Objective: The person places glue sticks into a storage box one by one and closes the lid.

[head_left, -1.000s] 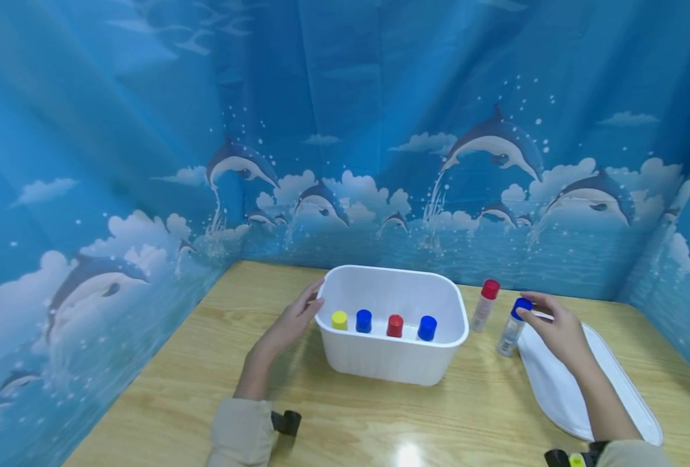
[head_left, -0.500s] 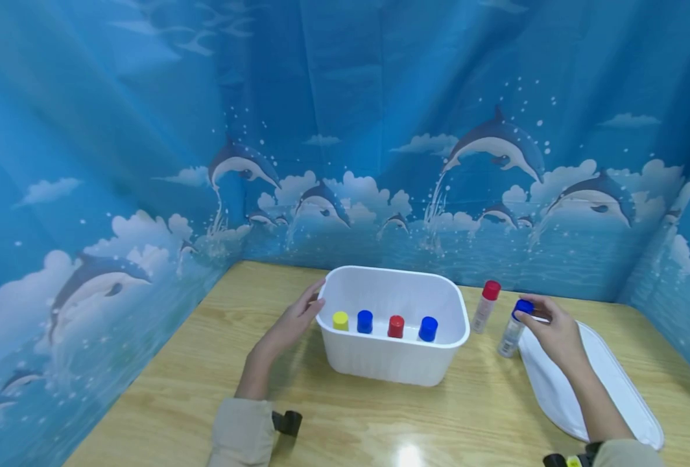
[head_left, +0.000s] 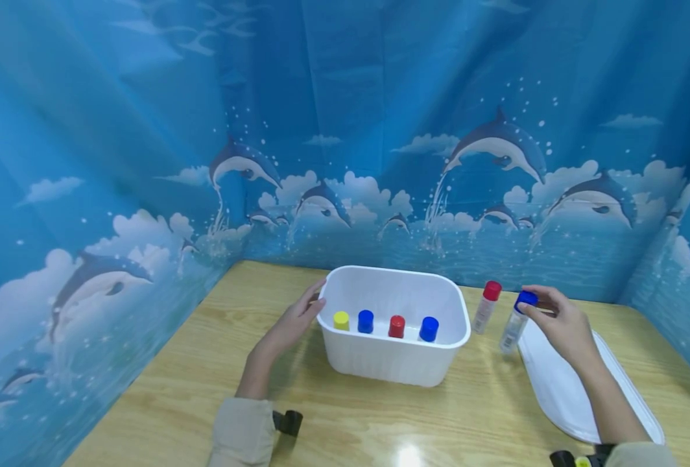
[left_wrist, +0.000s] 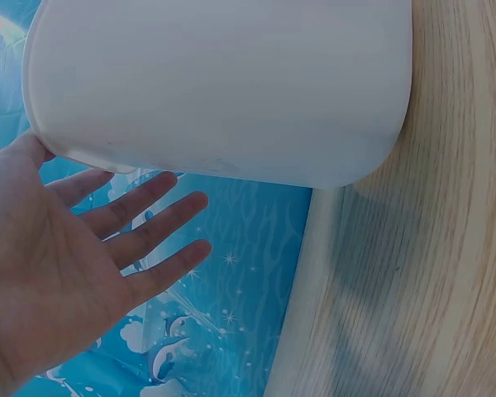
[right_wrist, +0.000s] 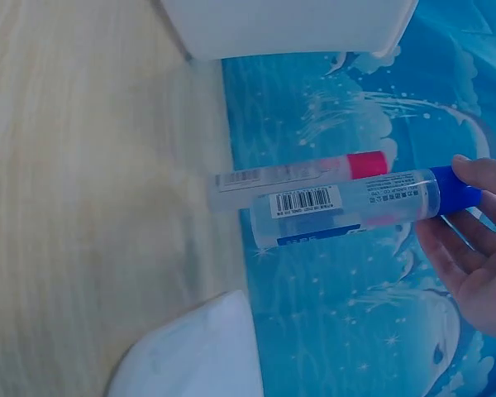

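Observation:
My right hand (head_left: 563,327) pinches the blue cap of a clear glue bottle (right_wrist: 339,207) between thumb and fingers. The bottle is nearly upright, its base close over the table, with a barcode label on its side. Beside it stands a second clear glue bottle (head_left: 485,307) with a red cap. My left hand (left_wrist: 74,256) touches the rim of a white bin (head_left: 380,357) at its left end, fingers spread and nearly straight. Inside the bin show a yellow cap (head_left: 341,320), a red cap (head_left: 397,326) and two blue ones; the bin's front wall hides what is below them.
A white lid (head_left: 567,389) lies on the wooden table (head_left: 345,428), right of the bin and partly under my right forearm. A blue dolphin-printed curtain (head_left: 345,130) rises behind the table and along both sides.
My right hand has raised the blue-capped glue bottle slightly and shifted a little to the right. My left hand stays at the bin's rim.

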`<state>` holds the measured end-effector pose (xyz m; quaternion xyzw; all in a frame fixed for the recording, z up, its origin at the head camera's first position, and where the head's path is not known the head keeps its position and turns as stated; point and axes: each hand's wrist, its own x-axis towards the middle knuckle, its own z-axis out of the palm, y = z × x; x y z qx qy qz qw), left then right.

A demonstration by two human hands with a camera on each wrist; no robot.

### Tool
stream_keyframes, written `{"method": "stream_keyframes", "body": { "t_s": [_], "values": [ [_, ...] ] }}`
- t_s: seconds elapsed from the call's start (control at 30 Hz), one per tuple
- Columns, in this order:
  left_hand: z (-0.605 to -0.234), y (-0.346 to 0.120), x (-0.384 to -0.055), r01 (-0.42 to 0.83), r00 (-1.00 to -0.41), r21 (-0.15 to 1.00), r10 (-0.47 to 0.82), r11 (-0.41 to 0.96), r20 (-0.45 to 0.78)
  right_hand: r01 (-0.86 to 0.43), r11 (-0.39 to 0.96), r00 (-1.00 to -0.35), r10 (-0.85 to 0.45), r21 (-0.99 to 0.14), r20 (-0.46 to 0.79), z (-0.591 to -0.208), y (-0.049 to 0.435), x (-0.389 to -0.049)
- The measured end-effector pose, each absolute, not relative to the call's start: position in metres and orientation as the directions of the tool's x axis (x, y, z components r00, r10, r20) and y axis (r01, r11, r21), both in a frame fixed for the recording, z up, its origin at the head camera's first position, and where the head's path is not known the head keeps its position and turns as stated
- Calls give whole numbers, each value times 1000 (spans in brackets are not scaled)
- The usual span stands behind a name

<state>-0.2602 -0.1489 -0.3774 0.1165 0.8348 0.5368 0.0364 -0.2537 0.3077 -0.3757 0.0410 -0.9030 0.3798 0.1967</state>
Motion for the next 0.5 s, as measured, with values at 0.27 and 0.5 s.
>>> {"method": "stream_keyframes", "body": {
  "t_s": [0.27,0.5],
  "values": [
    [-378,-149,-262,147,-972,907,228,394,59,-323,703,-892,-1,-633,453,-329,279,-228],
    [-382,-150,-266,134,-973,909,227,396,44,-361,709,-875,-33,-605,483,-306,268,-225]
  ]
}}
